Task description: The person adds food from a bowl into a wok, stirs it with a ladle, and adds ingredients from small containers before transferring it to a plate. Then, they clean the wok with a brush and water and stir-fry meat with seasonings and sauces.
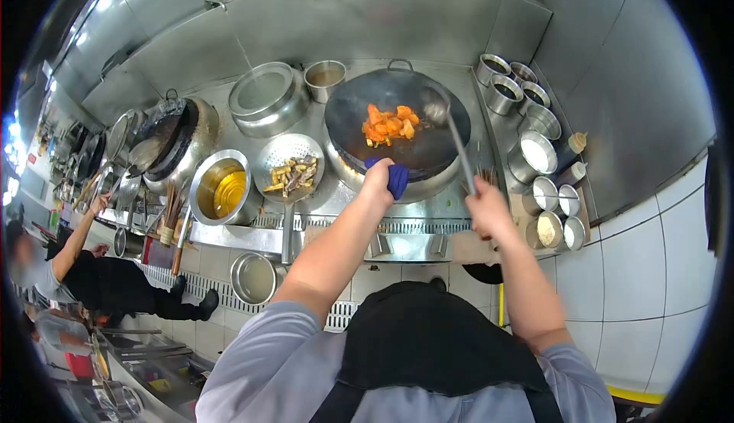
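A dark wok (352, 136) sits on the burner in front of me, with glossy orange-red food pieces (388, 125) in its middle. At the wok's near rim, my left hand (378, 182) is closed on a folded blue cloth (397, 181); whether a wok handle lies under the cloth is hidden. My right hand (488, 210) grips the long handle of a ladle (459, 144). The ladle's bowl, slightly blurred, is at the right side of the wok, beside the food.
Left of the wok, a perforated strainer (306, 148) holds fried strips, next to a pot of yellow oil (202, 193). Seasoning containers (527, 164) line the right side. A steel pot (252, 279) is lower left. Another person (99, 270) works at a farther wok.
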Tool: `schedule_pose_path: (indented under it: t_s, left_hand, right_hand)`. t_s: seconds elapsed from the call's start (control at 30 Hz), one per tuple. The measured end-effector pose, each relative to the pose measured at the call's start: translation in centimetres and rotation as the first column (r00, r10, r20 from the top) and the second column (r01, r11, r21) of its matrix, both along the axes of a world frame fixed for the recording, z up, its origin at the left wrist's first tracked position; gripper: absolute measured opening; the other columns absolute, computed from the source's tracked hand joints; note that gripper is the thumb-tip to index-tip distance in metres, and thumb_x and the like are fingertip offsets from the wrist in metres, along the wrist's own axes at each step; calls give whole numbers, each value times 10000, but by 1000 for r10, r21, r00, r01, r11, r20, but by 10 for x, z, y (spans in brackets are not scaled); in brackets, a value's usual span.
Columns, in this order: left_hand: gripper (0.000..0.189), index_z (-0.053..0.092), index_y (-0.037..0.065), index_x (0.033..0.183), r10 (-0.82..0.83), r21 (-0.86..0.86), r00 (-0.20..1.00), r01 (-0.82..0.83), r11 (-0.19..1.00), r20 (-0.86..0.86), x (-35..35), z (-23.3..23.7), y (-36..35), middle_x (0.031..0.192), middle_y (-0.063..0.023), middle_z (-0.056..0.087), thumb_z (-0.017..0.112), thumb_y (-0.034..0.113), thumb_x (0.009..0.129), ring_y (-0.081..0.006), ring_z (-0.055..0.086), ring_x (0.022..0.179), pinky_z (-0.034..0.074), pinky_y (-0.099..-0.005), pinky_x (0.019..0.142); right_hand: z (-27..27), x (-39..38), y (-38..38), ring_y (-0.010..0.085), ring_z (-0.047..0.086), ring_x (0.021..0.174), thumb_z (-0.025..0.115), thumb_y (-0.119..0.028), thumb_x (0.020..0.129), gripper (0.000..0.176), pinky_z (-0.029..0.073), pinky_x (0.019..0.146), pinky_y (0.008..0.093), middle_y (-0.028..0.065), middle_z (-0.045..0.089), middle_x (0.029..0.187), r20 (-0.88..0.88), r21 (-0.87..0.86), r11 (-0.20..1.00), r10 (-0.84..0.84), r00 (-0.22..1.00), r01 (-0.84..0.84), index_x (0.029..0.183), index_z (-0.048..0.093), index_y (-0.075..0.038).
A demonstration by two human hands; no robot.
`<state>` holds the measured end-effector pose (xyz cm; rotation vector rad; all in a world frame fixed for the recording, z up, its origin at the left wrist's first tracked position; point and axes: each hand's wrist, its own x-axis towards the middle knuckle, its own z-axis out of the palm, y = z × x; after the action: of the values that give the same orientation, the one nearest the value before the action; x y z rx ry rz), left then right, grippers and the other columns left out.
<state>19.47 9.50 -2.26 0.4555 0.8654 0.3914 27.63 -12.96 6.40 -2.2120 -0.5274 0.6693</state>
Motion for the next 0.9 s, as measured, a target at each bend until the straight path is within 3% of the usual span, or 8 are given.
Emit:
schedule_pose_path:
  t_s: [0.17,0.3,0.37,0.43,0.5,0.6,0.7,0.9]
  left_hand:
    - [50,502,95,821,-79,-79,997,80,994,13,12,-31,23,676,-68,539,481,51,814,-220,579,549,523,-336,473]
    - [40,521,113,825,-26,4,1000,26,1000,-2,-5,1,-3,667,-44,577,492,136,838,-211,566,526,464,-349,455]
    - [54,511,114,800,4,-26,1000,-5,1000,-24,-11,21,-15,654,-40,566,487,144,838,-203,551,506,444,-341,440]
    - [42,510,111,818,-35,-74,999,32,997,-36,-5,19,-3,650,-38,560,488,144,832,-198,554,525,454,-340,460]
    - [52,514,100,850,-125,-38,992,126,991,30,-13,-10,-8,675,-46,556,510,135,813,-209,561,564,472,-343,498]
    - [130,514,36,897,-140,5,989,141,990,-55,-46,-44,-37,781,-84,553,514,60,770,-231,597,691,524,-369,611]
    - [293,521,26,1032,-140,39,987,143,989,-73,-68,-50,-60,903,-104,560,495,-14,743,-257,602,739,536,-379,645]
    - [66,519,62,894,-14,-99,995,23,995,95,-37,40,-36,788,-60,587,503,86,834,-211,609,685,538,-341,612]
  right_hand:
    - [6,-25,-31,176,566,528,527,-97,828,586,472,484,333,96,587,673,-184,134,990,60,981,-36,1399,398,-74]
    - [61,-12,-98,196,559,581,560,-93,814,581,478,614,337,108,557,656,390,-84,925,374,842,-372,1380,432,-104]
    - [103,-7,-108,136,473,586,552,-48,770,615,427,609,265,81,518,666,161,-281,876,445,881,-391,1374,446,-95]
    - [89,2,-92,206,525,595,569,-77,779,595,456,619,322,137,537,679,262,-284,823,561,786,-493,1363,453,-87]
    - [51,6,-64,343,632,772,584,-115,794,554,491,706,443,187,631,821,427,-395,813,574,699,-427,1335,469,-77]
    - [19,-11,-37,365,626,815,576,-107,803,559,492,735,470,192,637,869,562,-493,841,503,657,-223,1348,451,-87]
    - [46,-26,-53,364,625,822,573,-100,807,576,494,741,468,185,638,887,536,-454,863,464,705,-223,1367,434,-105]
    - [111,-10,-88,359,625,773,559,-92,796,555,487,721,458,197,630,849,345,-474,781,589,731,-406,1342,459,-90]
